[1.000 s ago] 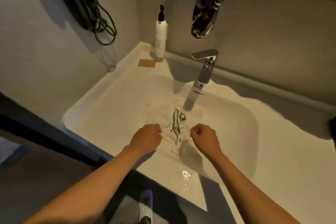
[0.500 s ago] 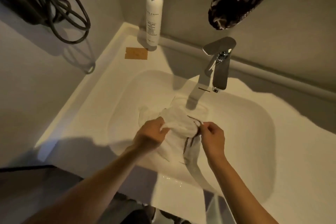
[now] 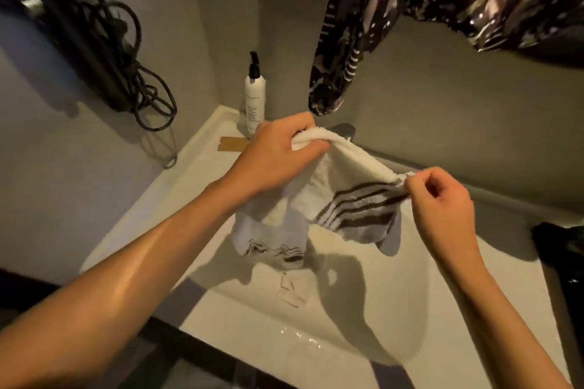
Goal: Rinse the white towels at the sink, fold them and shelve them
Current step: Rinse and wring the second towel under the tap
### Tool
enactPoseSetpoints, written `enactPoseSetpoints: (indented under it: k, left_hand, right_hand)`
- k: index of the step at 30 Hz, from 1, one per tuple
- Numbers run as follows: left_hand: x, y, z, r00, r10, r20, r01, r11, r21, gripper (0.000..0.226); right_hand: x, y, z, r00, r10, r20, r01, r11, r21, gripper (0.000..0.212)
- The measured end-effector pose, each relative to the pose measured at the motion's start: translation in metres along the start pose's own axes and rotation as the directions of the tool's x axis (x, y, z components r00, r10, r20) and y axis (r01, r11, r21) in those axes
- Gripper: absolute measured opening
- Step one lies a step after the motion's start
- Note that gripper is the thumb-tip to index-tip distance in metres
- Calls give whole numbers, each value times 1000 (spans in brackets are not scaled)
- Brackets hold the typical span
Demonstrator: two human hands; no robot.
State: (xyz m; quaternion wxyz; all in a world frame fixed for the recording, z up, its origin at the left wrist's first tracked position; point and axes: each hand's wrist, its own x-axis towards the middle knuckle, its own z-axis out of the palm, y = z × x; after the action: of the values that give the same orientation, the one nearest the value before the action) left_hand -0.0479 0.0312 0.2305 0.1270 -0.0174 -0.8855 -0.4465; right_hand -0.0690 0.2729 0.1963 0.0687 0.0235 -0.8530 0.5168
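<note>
White striped towel [image 3: 331,196] above the sink [image 3: 347,325], one edge gripped by left hand [image 3: 275,158], pinched by right hand [image 3: 442,199].

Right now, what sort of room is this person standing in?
Most likely a bathroom: a white sink set into a counter, a pump bottle standing in the corner, and a striped white towel held over the basin by both hands.
</note>
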Motion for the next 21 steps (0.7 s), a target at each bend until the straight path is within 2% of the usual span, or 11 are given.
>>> enactPoseSetpoints:
  k: [4,7,9,11,14,15,17,18,19,20,21]
  left_hand:
    - [22,60,-10,995,95,28,-96,995,18,36]
    - [39,100,-17,983,184,4,-184,982,-53,36]
    - [45,119,-19,973,229,-17,-229,968,-106,34]
    - [47,130,-21,966,257,-7,-256,960,-112,34]
    - [37,111,-31,968,251,-5,-242,926,-290,30]
    - [30,90,-34,983,168,-69,-182,904,-387,24]
    - [5,34,-23,963,-222,-155,105,834,-542,21]
    - [-10,3,-8,882,-458,-107,313,742,-593,24]
    - [-40,-33,19,742,-670,30,542,573,-615,32]
    - [-70,-62,44,557,-791,252,729,321,-605,47]
    - [-99,-82,72,387,-789,477,835,81,-544,68]
  right_hand:
    - [-4,-43,-16,962,-194,193,213,974,-81,72]
    - [-5,-69,3,929,-258,266,224,963,151,97]
    - [-2,-85,19,946,-220,238,154,952,265,83]
    - [5,-94,29,962,-251,109,215,938,271,40]
    - [10,-100,32,956,-292,19,277,922,271,13]
    - [8,-100,33,952,-305,18,291,924,248,10]
    - [5,-101,35,957,-286,41,269,935,232,14]
    - [2,-101,35,962,-270,35,255,938,234,16]
    - [-2,-101,32,967,-252,30,238,942,237,19]
    - [-5,-103,30,968,-250,15,238,937,255,19]
    - [-3,-98,23,968,-250,-11,242,925,294,13]
